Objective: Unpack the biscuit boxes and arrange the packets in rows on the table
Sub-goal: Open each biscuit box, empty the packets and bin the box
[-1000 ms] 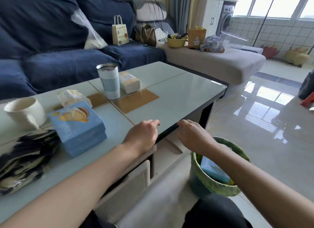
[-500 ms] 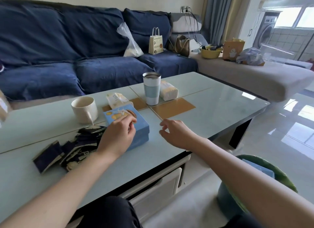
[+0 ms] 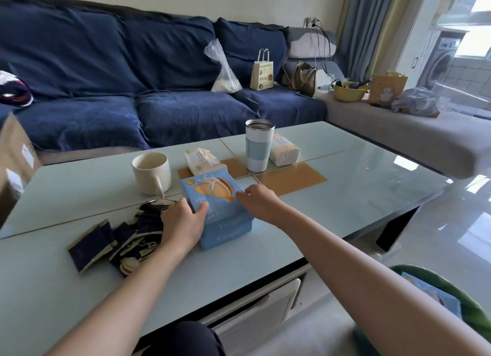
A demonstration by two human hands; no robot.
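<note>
The biscuit box stack (image 3: 223, 214) sits mid-table (image 3: 372, 185) in front of me, my left hand (image 3: 183, 222) on its left side, my right hand (image 3: 259, 203) on its right. Packets (image 3: 114, 244) lie heaped left of it. Behind: mug (image 3: 151, 173), tissue pack (image 3: 203, 160), tumbler (image 3: 259, 144). A basket (image 3: 475, 310) sits on the floor to my right.

We've got both bare forearms stretched forward, converging toward the middle. Our left hand (image 3: 183, 222) is palm down, thumb out to the right and pressing on top, the fingers curled out of sight on the far side. Our right hand (image 3: 259, 201) comes in from the right, fingertips reaching left, knuckles up, wrist fairly straight.
</note>
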